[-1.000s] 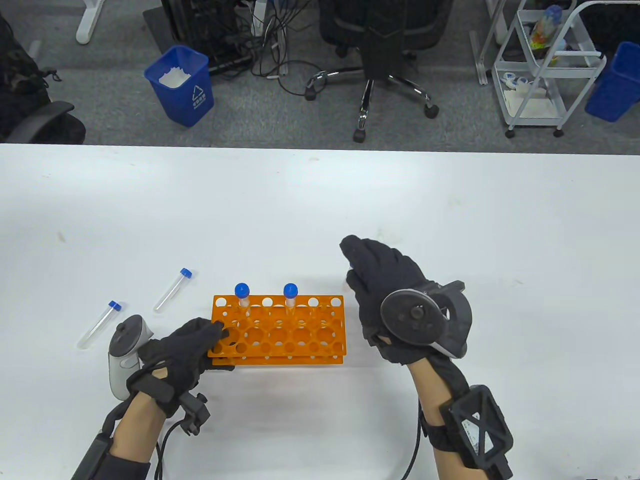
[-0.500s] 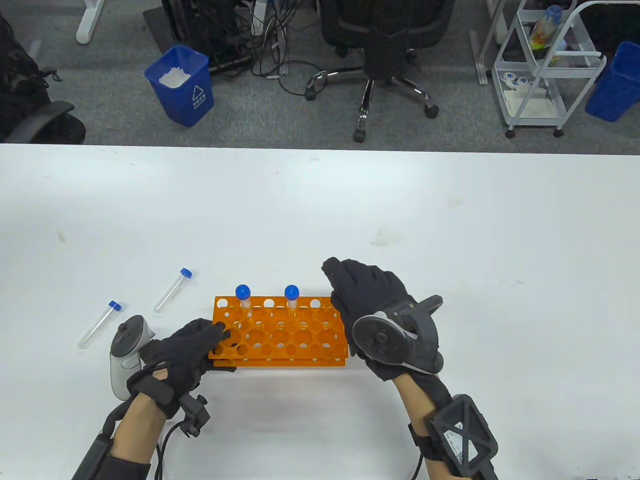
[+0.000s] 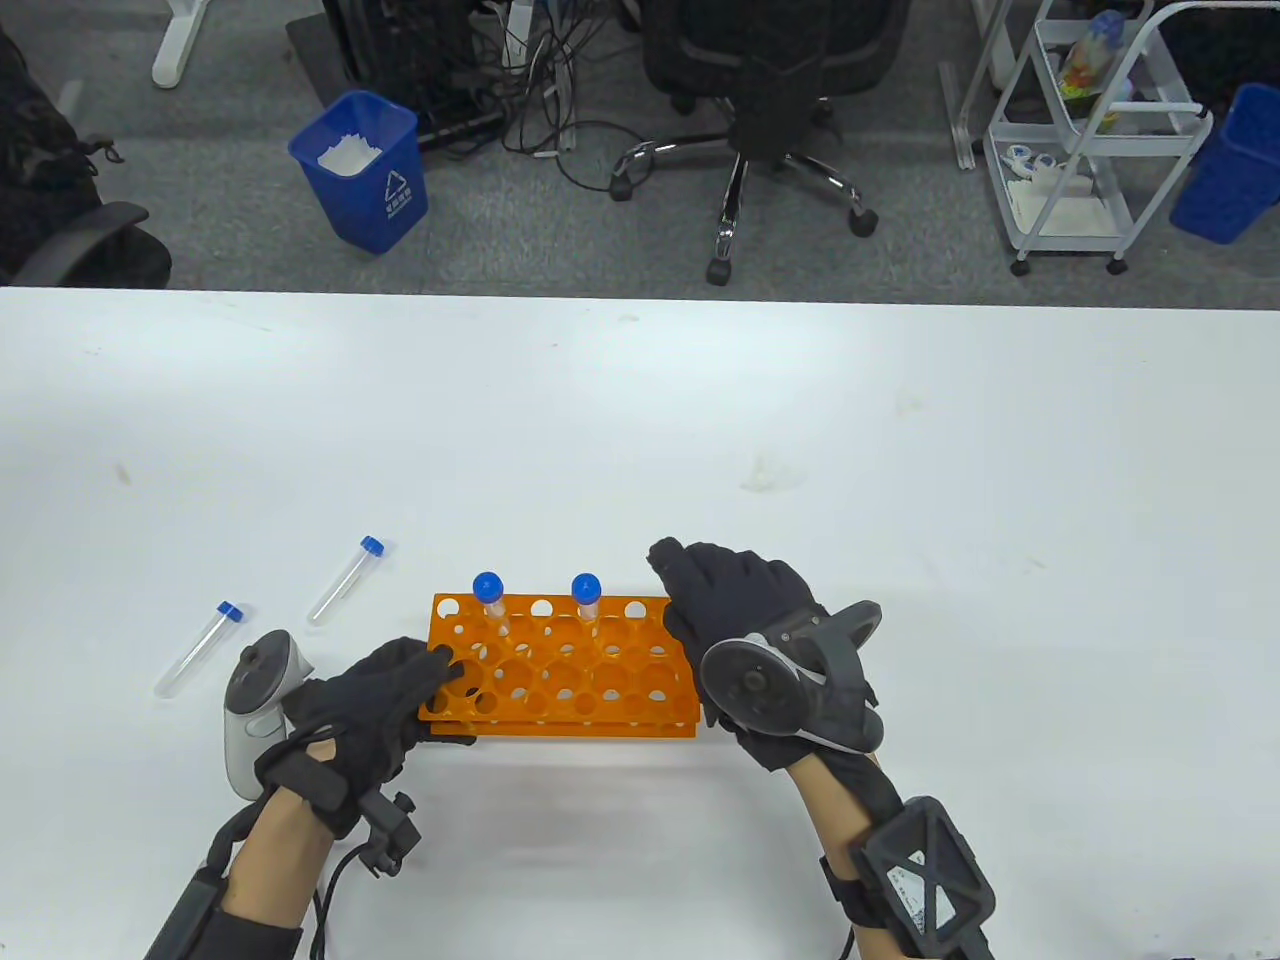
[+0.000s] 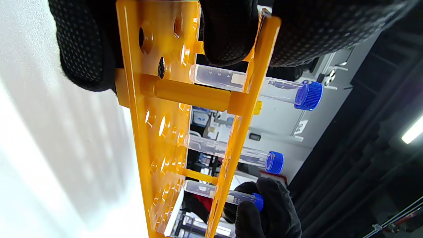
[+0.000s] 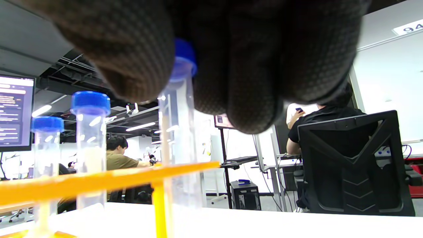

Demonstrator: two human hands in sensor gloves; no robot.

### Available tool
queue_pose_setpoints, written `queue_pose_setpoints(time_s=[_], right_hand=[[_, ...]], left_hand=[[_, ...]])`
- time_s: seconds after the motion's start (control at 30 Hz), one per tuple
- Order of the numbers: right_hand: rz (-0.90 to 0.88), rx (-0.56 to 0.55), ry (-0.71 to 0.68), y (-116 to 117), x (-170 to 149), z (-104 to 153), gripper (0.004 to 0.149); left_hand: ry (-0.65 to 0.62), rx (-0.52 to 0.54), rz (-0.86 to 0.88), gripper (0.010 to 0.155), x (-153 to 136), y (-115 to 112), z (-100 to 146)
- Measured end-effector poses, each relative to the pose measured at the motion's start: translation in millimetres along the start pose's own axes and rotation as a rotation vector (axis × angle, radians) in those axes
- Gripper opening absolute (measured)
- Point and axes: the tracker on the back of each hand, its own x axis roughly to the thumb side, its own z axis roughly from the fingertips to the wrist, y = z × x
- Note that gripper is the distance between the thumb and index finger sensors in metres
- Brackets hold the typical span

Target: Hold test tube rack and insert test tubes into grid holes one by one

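Orange rack (image 3: pixel 565 665): on desk (image 3: pixel 900 450), left end gripped by left hand (image 3: pixel 375 700) | third tube (image 5: pixel 176 132): cap pinched by right hand (image 3: pixel 740 620), partly inserted at right end | risk: binding if tilted, rack lifted if grip slackens | two tubes (image 3: pixel 345 578) loose at left

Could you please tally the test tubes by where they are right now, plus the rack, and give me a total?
Tubes standing free in the orange rack: 2
Tubes held in the rack by the right hand: 1
Tubes lying on the table: 2
Racks: 1
Total: 6
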Motion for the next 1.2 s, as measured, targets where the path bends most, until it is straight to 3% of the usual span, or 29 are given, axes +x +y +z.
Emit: queue_pose_setpoints(time_s=[0.23, 0.33, 0.43, 0.63, 0.77, 0.87, 1.07, 1.2], right_hand=[[0.014, 0.020, 0.004, 3.4, -0.3, 2.3, 0.057], [0.026, 0.113, 0.030, 2.1, -2.1, 2.0, 0.065], [-0.006, 0.132, 0.044, -5.8, -4.2, 2.8, 0.074], [-0.075, -0.045, 0.117, -42.9, -12.1, 11.9, 0.067], [-0.243, -0.177, 0.230, -54.0, -27.7, 28.0, 0.060], [-0.362, -0.139, 0.309, -39.9, -40.1, 41.2, 0.057], [-0.638, 0.158, 0.424, 12.5, -58.6, 55.5, 0.055], [-0.838, 0.250, 0.472, 39.7, -63.5, 63.0, 0.058]], left_hand=[[0.000, 0.007, -0.003, 0.044, 0.2, -0.5, 0.1], [0.005, 0.014, -0.011, 0.044, -0.2, -0.5, 0.1], [0.007, 0.016, -0.007, 0.045, -0.3, -0.7, 0.1], [0.004, 0.023, -0.003, 0.044, -0.1, -1.0, 0.3], [-0.004, 0.032, 0.001, 0.044, -0.1, -1.2, 0.0], [-0.014, 0.044, 0.007, 0.044, 0.2, -1.5, -0.2], [-0.032, 0.056, 0.013, 0.044, 0.2, -1.6, -0.5], [-0.037, 0.058, 0.014, 0.044, 0.0, -2.7, -0.5]])
